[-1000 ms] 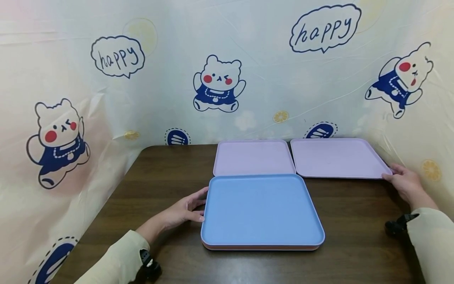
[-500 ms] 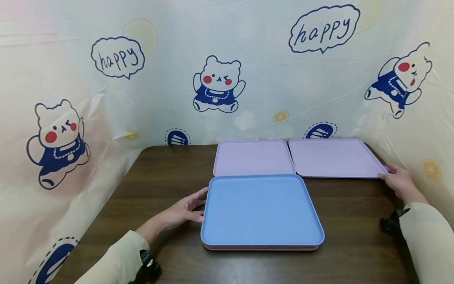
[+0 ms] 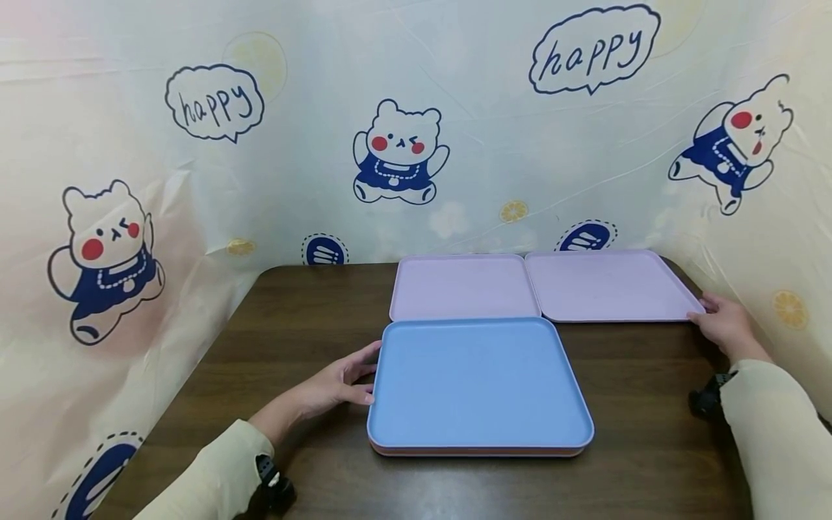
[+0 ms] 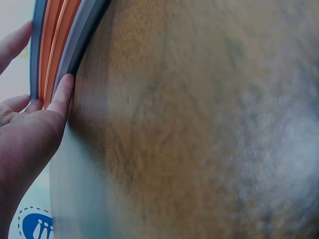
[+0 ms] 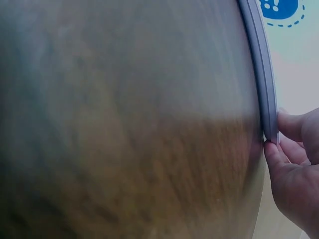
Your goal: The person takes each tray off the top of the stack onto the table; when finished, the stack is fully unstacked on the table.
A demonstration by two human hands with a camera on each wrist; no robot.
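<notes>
A blue tray (image 3: 479, 383) tops a low stack near the middle of the table, with orange tray edges (image 4: 54, 45) below it in the left wrist view. My left hand (image 3: 328, 390) rests against the stack's left side, thumb and fingers spread along the edges. Behind the stack lies a lilac tray (image 3: 464, 287), and to its right a second lilac tray (image 3: 607, 286), the two side by side and touching or nearly so. My right hand (image 3: 726, 328) touches the right tray's near right corner, thumb in front and fingers along the end.
The dark wooden table (image 3: 305, 310) runs back to a printed cloth backdrop (image 3: 292, 166) with bears and speech bubbles. Both lilac trays lie by the table's back edge. A dark wrist camera (image 3: 708, 397) sits below my right sleeve.
My right hand has pushed the right lilac tray a little to the left, narrowing the gap between the two lilac trays. The left hand and the blue-topped stack have stayed put.
</notes>
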